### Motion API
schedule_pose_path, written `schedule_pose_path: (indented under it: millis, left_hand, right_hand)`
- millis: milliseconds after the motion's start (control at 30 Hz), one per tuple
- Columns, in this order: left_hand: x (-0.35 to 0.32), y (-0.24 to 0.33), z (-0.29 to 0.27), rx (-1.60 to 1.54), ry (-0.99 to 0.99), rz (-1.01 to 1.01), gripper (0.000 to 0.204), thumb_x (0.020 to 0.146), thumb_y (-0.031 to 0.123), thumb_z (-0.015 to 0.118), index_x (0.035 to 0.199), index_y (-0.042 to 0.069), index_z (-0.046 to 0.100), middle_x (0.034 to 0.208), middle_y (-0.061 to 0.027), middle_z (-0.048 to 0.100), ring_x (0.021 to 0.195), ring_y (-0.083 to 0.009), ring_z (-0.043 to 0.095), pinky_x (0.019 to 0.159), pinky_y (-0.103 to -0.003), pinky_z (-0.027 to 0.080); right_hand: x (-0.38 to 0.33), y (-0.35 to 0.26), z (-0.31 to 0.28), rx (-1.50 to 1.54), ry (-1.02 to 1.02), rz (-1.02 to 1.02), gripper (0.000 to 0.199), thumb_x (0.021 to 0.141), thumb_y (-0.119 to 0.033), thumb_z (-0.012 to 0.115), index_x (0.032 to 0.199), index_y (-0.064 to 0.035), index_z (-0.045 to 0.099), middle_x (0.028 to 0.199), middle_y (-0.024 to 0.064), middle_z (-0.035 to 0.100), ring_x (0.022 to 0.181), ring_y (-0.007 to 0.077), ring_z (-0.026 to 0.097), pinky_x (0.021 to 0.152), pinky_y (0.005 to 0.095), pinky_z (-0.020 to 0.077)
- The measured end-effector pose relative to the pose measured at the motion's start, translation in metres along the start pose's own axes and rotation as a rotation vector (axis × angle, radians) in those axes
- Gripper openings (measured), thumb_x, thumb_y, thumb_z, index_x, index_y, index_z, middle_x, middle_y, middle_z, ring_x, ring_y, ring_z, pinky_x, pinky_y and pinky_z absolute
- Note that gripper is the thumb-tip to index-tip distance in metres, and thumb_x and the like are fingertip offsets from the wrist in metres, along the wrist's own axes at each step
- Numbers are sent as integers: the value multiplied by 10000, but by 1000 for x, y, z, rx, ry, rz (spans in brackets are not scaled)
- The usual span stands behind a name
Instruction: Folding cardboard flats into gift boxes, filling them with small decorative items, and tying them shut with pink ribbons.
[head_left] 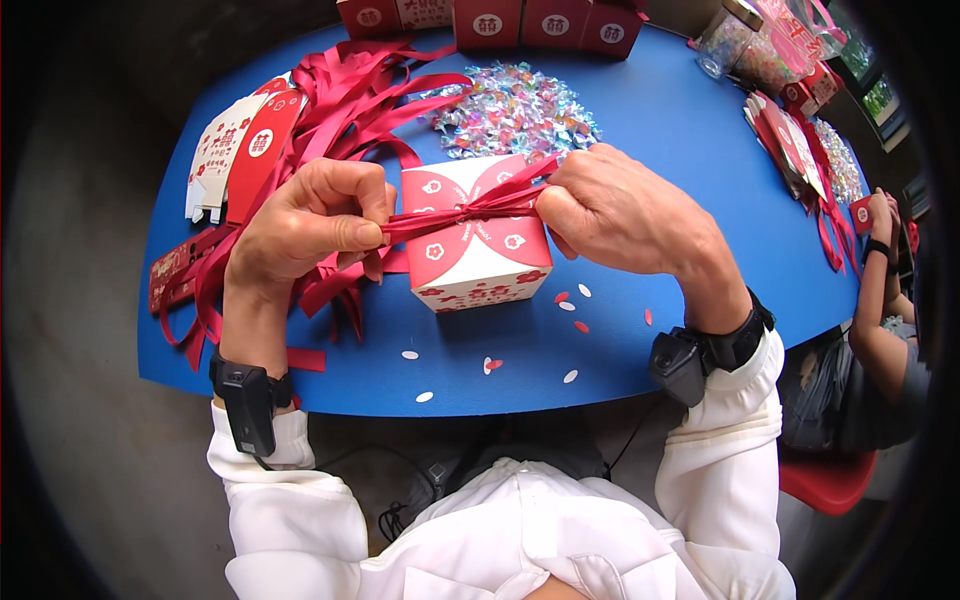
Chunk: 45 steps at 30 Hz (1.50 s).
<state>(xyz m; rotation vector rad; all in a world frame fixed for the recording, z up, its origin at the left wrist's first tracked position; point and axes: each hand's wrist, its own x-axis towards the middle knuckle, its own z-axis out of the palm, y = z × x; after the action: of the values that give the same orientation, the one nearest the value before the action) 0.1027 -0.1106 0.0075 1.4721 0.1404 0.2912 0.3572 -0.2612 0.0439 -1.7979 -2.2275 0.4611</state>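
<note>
A red and white gift box [478, 270] stands upright on the blue table in front of me. Across its top runs a dark red ribbon [475, 212], knotted near the middle of the lid. My left hand [318, 215] pinches the ribbon at the box's left side, thumb against the fingers. On the other side, my right hand [628, 208] is closed in a fist around the ribbon, just right of the lid. The ribbon is stretched between both hands. Some fingertips of the right hand are hidden from view.
Loose red ribbons [345, 100] and flat unfolded boxes [245, 140] lie at the left. Behind the box is a pile of shiny wrapped candies [515, 110]. Finished red boxes [545, 25] line the far edge. Paper bits [570, 376] dot the front. Another person's hand [880, 215] holds a box at right.
</note>
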Motion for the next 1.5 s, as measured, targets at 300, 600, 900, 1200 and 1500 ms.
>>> schedule_pose_path:
  millis: [300, 600, 900, 1200, 1500]
  left_hand:
    - [-4, 11, 3, -28, -17, -52, 214, 861, 149, 771, 826, 23, 602, 715, -7, 588, 533, -56, 546, 557, -253, 567]
    - [-5, 12, -1, 92, -10, 74, 400, 800, 207, 825, 1052, 39, 564, 723, 9, 563, 591, -43, 551, 528, -194, 489]
    - [-7, 14, -1, 79, 133, -94, 372, 988, 325, 635, 1199, 30, 554, 687, 41, 568, 543, -17, 526, 512, -188, 467]
    - [-7, 14, 6, 109, 228, -105, 325, 991, 348, 622, 1118, 52, 579, 698, 55, 585, 552, -7, 527, 488, -167, 439]
    - [-5, 11, -5, -118, 443, 27, 445, 1046, 449, 458, 1217, 44, 525, 690, 5, 574, 504, -44, 539, 526, -252, 562]
  right_hand:
    - [0, 7, -10, 171, -85, 42, 386, 882, -277, 501, 702, 38, 632, 660, 241, 601, 617, 374, 590, 627, 461, 475]
    - [-6, 23, -27, 184, -186, 19, 785, 777, -718, 689, 1046, 19, 695, 862, 152, 687, 801, 257, 667, 710, 374, 527]
    - [2, 6, -8, 480, -153, -114, 1411, 589, -410, 961, 1593, -118, 13, 1421, 208, 487, 908, 262, 695, 783, 365, 576]
    - [11, -14, 4, 556, -121, -122, 1140, 721, -226, 813, 1553, -33, 56, 1345, 237, 533, 921, 293, 705, 805, 367, 572]
    - [41, -13, -24, 651, 129, -82, 953, 740, -257, 821, 1456, -19, 239, 1352, 229, 511, 1095, 297, 650, 926, 384, 545]
